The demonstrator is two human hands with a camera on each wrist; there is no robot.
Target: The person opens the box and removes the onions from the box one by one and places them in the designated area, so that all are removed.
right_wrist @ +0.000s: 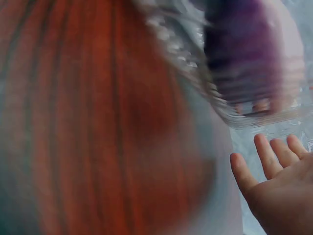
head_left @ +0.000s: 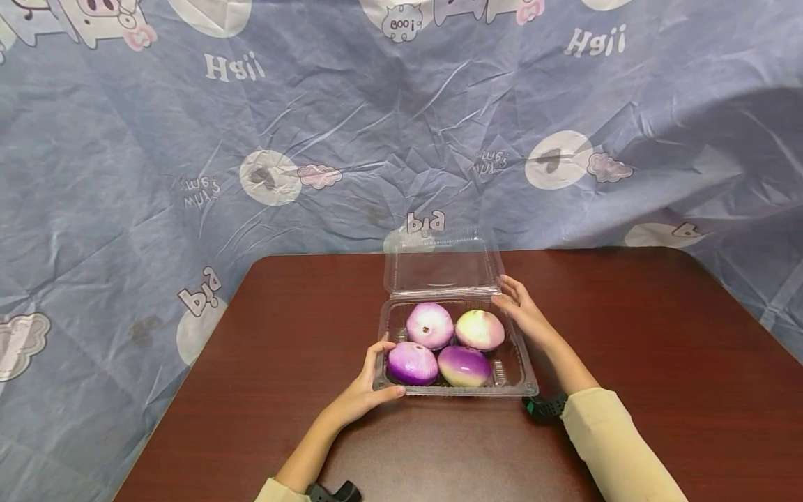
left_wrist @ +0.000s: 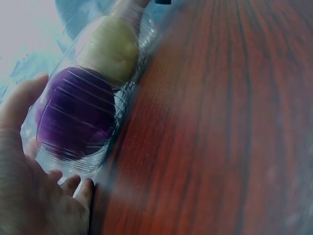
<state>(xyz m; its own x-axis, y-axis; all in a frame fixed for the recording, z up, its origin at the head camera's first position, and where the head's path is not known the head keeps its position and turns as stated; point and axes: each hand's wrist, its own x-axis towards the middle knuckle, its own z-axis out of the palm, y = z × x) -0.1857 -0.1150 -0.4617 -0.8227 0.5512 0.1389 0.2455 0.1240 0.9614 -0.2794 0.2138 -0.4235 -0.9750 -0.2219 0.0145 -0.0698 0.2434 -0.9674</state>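
A clear plastic clamshell container (head_left: 517, 369) sits on the table with its lid (head_left: 442, 268) tipped back. Several purple and pale onions (head_left: 429, 326) lie in its base, two at the front and two behind. At the front left corner, my left hand (head_left: 362, 394) grips the container, thumb on the front edge and fingers along the side. The left wrist view shows a purple onion (left_wrist: 78, 112) through the ribbed wall beside that thumb. My right hand (head_left: 523, 312) is at the back right corner by the hinge; its fingers (right_wrist: 266, 156) look extended in the right wrist view.
The dark red wooden table (head_left: 301, 314) spreads around the container on all sides. Behind it hangs a wrinkled blue-grey printed cloth (head_left: 351, 139), close to the table's far edge. Black straps (head_left: 546, 408) are on both wrists.
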